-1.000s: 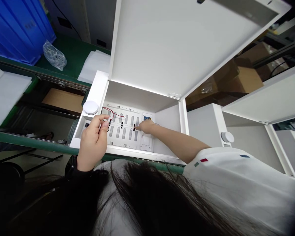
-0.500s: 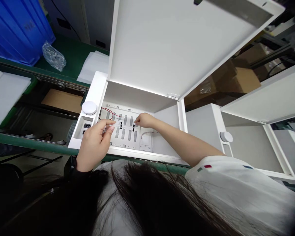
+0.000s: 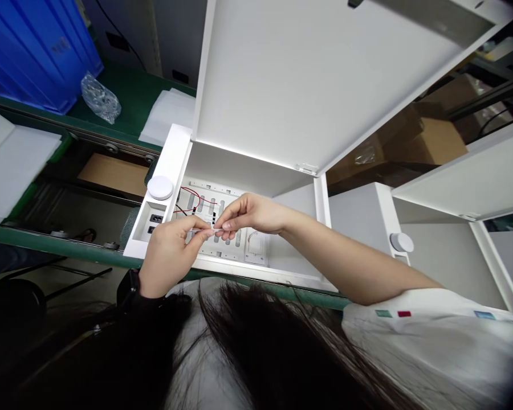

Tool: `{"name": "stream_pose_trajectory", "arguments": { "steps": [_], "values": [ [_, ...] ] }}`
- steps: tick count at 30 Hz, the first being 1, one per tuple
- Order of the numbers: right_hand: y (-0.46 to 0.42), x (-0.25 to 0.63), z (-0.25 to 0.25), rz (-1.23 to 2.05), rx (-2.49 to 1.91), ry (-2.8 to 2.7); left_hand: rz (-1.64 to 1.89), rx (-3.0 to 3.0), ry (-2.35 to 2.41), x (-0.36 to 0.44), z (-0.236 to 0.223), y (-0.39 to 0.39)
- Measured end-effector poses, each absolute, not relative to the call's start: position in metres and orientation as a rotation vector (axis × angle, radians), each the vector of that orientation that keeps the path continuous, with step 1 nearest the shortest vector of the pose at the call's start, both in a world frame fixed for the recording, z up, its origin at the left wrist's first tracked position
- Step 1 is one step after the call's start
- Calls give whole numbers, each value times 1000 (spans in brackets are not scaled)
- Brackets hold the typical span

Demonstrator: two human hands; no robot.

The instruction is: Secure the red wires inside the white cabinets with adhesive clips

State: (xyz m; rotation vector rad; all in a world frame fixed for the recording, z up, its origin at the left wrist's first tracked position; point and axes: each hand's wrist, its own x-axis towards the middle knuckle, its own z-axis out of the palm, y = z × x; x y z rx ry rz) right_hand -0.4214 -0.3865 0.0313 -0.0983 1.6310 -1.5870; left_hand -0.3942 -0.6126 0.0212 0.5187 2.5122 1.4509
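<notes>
A white metal cabinet (image 3: 173,156) lies open in front of me, its lid (image 3: 308,80) raised. Inside is a slotted white plate (image 3: 205,205) with red and black wires (image 3: 190,193) at its left end. My left hand (image 3: 169,256) and my right hand (image 3: 248,213) meet above the plate's front edge. Both pinch the same small white piece (image 3: 209,229) between thumb and fingertips; I cannot make out what it is. A round white knob (image 3: 160,187) sits on the cabinet's left ledge, above a small socket panel (image 3: 154,219).
A green conveyor bench (image 3: 128,94) carries white foam sheets (image 3: 166,114), a clear plastic bag (image 3: 100,97) and a blue crate (image 3: 29,48). More open white cabinets (image 3: 461,176) stand to the right. Cardboard boxes (image 3: 427,142) lie behind them. My hair fills the bottom of the view.
My right hand has lifted off the plate's right side and come left to meet my left hand. Both now pinch the small white piece together.
</notes>
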Motion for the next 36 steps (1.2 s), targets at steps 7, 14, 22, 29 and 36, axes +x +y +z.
{"name": "stream_pose_trajectory", "arguments": {
  "steps": [7, 14, 22, 29, 36],
  "values": [
    [-382, -427, 22, -1321, -197, 1976, 1454, 386, 2578, -394, 20, -609],
    [-334, -424, -80, -144, -97, 2506, 1663, 218, 2619, -394, 16, -610],
    [-327, -403, -146, 198, -349, 2402, 1694, 241, 2596, -395, 15, -613],
    [-322, -396, -151, 222, -479, 2385, 1671, 239, 2606, -396, 17, -613],
    [-320, -398, -153, 232, -514, 2363, 1661, 240, 2603, -396, 17, -611]
  ]
}}
